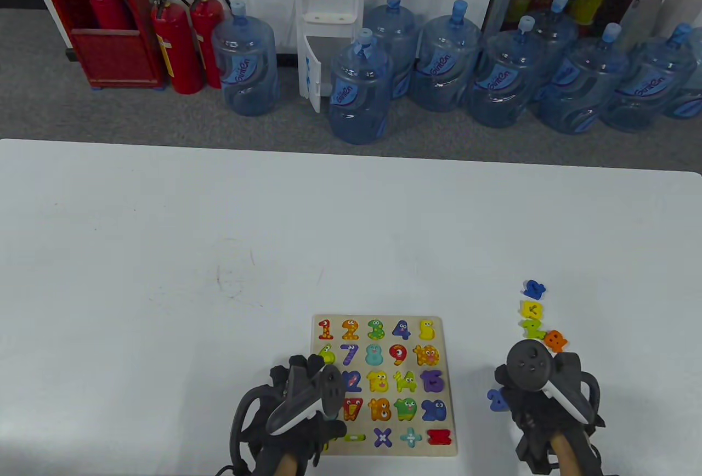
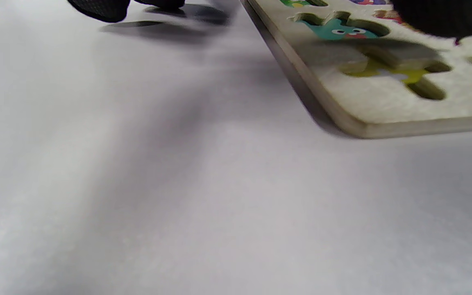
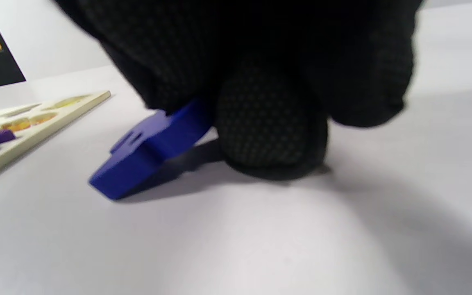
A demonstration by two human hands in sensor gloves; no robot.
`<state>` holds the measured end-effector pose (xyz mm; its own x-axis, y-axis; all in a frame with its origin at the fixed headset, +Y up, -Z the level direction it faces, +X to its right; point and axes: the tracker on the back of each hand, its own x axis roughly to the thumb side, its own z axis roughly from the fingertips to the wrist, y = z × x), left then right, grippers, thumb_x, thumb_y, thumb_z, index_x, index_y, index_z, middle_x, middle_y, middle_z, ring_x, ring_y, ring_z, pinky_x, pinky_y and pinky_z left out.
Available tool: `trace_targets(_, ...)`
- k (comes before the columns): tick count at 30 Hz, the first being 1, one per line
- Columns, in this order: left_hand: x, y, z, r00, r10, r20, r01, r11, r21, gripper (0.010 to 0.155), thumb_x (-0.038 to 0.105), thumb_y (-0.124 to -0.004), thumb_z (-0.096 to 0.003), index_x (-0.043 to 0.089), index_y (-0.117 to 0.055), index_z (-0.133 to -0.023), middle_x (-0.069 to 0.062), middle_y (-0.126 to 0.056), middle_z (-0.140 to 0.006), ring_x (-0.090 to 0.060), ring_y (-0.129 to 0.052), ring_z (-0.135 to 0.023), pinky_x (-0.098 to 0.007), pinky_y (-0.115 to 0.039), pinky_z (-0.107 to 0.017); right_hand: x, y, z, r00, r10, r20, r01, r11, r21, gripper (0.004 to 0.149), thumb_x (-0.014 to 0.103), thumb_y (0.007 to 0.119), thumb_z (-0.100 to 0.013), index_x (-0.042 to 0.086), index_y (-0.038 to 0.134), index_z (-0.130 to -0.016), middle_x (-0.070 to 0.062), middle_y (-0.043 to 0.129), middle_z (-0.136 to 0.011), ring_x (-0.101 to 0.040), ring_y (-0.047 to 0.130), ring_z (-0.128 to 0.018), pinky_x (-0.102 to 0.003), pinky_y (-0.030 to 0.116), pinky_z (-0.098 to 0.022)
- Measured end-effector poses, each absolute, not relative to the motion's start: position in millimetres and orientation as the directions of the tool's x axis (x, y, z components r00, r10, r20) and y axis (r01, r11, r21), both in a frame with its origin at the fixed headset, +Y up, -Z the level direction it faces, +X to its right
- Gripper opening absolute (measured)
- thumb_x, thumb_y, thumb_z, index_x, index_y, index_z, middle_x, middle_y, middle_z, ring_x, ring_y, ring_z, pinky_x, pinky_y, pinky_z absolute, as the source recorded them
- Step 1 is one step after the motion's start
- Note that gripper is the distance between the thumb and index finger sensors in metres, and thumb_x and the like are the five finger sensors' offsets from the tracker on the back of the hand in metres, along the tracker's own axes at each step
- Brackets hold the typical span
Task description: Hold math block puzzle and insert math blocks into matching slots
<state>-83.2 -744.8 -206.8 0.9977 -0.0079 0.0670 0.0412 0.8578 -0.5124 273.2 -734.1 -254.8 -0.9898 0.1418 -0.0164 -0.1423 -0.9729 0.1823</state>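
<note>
The wooden puzzle board (image 1: 378,319) lies flat near the table's front edge, with most number blocks seated in it. My left hand (image 1: 307,388) rests on its lower left part and holds it down. In the left wrist view a fingertip (image 2: 445,20) lies on the board (image 2: 383,110) above several empty slots. My right hand (image 1: 526,404) is to the right of the board and pinches a blue block (image 1: 496,399). In the right wrist view the fingers (image 3: 268,135) hold the block (image 3: 146,155) tilted, its low edge on the table.
Loose blocks lie in a line at the right: blue (image 1: 533,289), yellow (image 1: 532,309), green (image 1: 533,327) and orange (image 1: 555,340), just beyond my right hand. The board's edge (image 3: 35,131) shows left of the blue block.
</note>
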Motion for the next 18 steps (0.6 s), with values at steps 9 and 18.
trace_targets(9,-83,-743,-207,0.998,-0.004,0.068,0.038,0.860,-0.508,0.105,0.067,-0.070,-0.0320,0.023,-0.013,-0.109,-0.012,-0.018,-0.115,-0.047,-0.035,-0.111,-0.065,-0.052,-0.077,267,-726,-247,-0.998,0.039,0.050,-0.033,-0.991,0.126,0.054,0.025,0.088,-0.028,0.020,0.084,-0.081,-0.009,0.089,-0.079,-0.021,0.102,-0.055,-0.035,0.087,-0.039)
trace_targets(18,-84,-743,-207,0.998,0.004,0.068,0.031,0.863,-0.504,0.104,0.068,-0.068,-0.0320,0.024,-0.014,-0.109,-0.011,-0.017,-0.115,-0.047,-0.034,-0.111,-0.065,-0.052,-0.077,239,-741,-243,-0.977,-0.150,0.154,0.169,-0.978,0.118,0.068,0.031,0.094,-0.018,0.032,0.077,-0.083,0.004,0.080,-0.087,-0.019,0.088,-0.073,-0.038,0.076,-0.057)
